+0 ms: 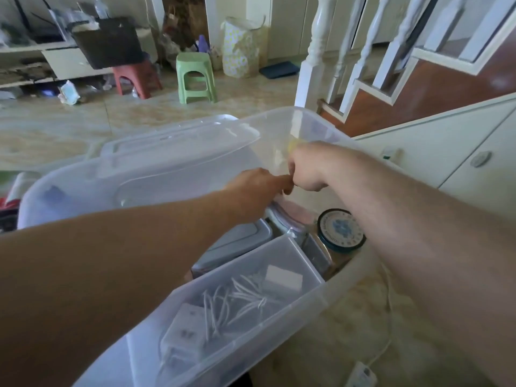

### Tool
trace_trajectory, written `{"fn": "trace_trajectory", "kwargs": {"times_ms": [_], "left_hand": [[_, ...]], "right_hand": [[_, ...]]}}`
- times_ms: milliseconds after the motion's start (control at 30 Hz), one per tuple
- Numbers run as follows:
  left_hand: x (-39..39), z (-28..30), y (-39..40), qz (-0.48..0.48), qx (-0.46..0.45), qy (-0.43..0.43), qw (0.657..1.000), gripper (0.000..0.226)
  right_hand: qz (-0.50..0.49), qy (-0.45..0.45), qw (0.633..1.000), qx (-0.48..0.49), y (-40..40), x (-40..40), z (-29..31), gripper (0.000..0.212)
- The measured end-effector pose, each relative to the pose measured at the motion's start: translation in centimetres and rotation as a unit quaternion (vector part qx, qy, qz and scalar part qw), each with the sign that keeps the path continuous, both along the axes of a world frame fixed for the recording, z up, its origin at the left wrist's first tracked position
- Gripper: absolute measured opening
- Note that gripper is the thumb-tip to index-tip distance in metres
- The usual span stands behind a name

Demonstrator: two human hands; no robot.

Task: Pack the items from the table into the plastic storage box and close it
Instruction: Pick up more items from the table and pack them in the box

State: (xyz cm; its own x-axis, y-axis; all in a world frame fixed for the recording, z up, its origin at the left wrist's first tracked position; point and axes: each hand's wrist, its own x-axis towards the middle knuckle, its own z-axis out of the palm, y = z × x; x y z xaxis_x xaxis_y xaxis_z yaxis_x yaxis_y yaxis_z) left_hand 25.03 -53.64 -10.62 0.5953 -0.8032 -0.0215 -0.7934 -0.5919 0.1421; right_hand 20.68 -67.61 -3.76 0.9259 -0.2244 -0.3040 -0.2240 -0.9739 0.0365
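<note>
Translucent plastic storage box (329, 291) lies under both forearms, its smooth rounded walls cloudy, its lid (178, 146) tilted up at the far left side. Inside sit a rectangular clear tray (279, 311) of white cables and adapters, a grey-lidded container (237, 243) and a round jar with a dark-rimmed lid (341, 229). Above the far wall the left hand (255, 191) and right hand (307, 169) meet, fingers curled; what they pinch I cannot tell

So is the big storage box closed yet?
No, open. The storage box shows its contents from above, and its lid lies displaced at the far side.
</note>
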Motion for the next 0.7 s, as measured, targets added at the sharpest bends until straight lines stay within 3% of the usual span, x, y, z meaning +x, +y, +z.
{"fn": "trace_trajectory", "kwargs": {"times_ms": [100, 200, 267, 333, 433, 533, 700], "left_hand": [[-0.7, 0.1, -0.9, -0.053, -0.047, -0.071, 0.995, 0.046], [-1.4, 0.2, -1.7, 0.038, -0.069, -0.132, 0.988, 0.040], [-1.5, 0.1, -2.0, 0.119, -0.082, -0.069, 0.987, 0.048], [-1.1, -0.2, -2.1, 0.137, -0.083, 0.017, 0.987, 0.051], [-0.9, -0.9, -1.4, 0.077, 0.027, 0.070, 0.994, 0.053], [-1.4, -1.7, -0.2, 0.020, 0.169, 0.117, 0.978, 0.059], [-2.7, 2.2, 2.9, -0.016, 0.195, 0.128, 0.972, 0.055]], "right_hand": [[0.010, -0.007, 1.000, -0.006, 0.2, -0.1, -0.1, 0.030], [0.003, -0.034, 0.999, -0.008, 0.0, -0.3, -0.2, 0.040], [0.003, -0.017, 1.000, -0.008, 0.0, -0.4, -0.2, 0.037], [0.007, 0.021, 1.000, -0.009, 0.2, -0.7, -0.3, 0.044], [0.049, 0.110, 0.993, -0.013, 0.7, -1.0, -0.7, 0.056], [0.072, 0.217, 0.973, -0.031, 0.9, -1.1, -1.0, 0.062], [0.096, 0.271, 0.955, -0.069, 1.5, -1.0, -2.0, 0.059]]}}
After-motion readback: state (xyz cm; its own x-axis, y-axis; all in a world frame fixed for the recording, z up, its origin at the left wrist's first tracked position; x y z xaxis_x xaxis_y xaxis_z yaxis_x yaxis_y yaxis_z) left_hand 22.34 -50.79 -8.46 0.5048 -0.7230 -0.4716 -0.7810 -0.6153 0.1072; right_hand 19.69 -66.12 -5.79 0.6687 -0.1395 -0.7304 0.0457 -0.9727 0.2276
